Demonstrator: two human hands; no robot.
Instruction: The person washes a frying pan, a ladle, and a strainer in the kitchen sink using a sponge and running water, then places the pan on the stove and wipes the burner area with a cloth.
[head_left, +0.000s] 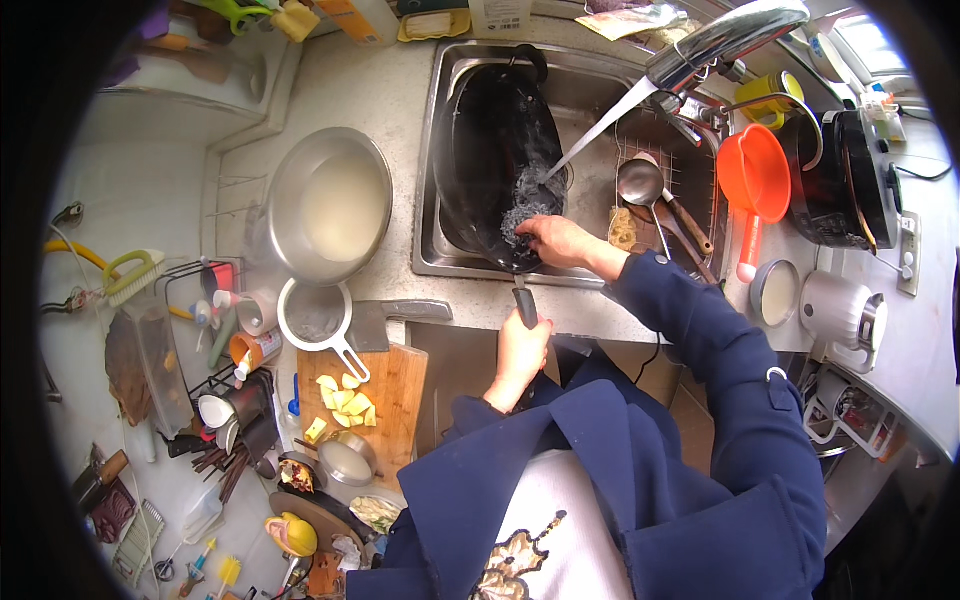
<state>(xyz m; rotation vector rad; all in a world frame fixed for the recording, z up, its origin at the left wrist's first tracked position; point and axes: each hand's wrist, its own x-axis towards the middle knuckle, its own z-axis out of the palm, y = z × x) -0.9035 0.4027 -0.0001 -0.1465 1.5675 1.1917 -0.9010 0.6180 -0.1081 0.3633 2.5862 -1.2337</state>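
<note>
A black wok (480, 150) rests tilted in the left part of the stainless steel sink (592, 52). My left hand (519, 352) grips the wok's handle (526, 306) at the counter's front edge. Inside the wok's near right side, my right hand (566, 241) presses a steel wool scrubber (527, 217) against the wall. Water (600, 131) streams from the chrome faucet (720, 45) into the wok beside the scrubber. Faint steam hangs around the wok.
Left of the sink stands a metal pot (330, 206) of cloudy liquid. A strainer (319, 315) and a cleaver (371, 326) lie near a cutting board (405, 375) with potato pieces (345, 401). A ladle (641, 182) lies in the sink's right side, near an orange dipper (754, 169).
</note>
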